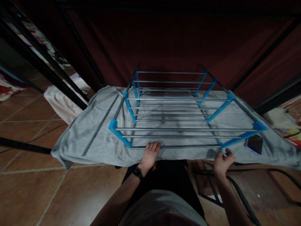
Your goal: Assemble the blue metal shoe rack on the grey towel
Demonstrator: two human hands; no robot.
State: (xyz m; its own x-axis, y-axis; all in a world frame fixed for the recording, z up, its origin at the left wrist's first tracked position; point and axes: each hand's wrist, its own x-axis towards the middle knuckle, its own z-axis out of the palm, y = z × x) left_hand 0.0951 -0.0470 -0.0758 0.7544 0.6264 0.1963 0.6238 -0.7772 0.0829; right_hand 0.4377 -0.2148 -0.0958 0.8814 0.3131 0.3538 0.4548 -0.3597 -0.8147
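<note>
The rack (178, 99), a frame of metal rods and blue brackets, rested on the grey cloth (77, 131) directly before the person, its lowest near rod (188, 147) close to the cloth's front edge. The left hand (150, 153), palm down, lay with its fingers over that rod; how firmly they bore on it could not be told from where I stood. The right hand (224, 160) was at the near right bracket (236, 141), fingers bent; whether they pinched the rod's end or merely lay beside it, I could not tell. Principal hazard, in my judgement: uneven pressure at that corner might work a rod out of its bracket and skew the frame. The cloth was creased and might slide under load, carrying the rack toward the person. A loose rod (100, 126) lay slantwise to the left, apart from the frame, and could roll off the front if the cloth were tugged. The phone (255, 144) lay just beside the same bracket, liable to be scraped by any shift to the right. Further out, a black-framed chair (261, 188) stood lower down on the right, where a dropped part might strike it
</note>
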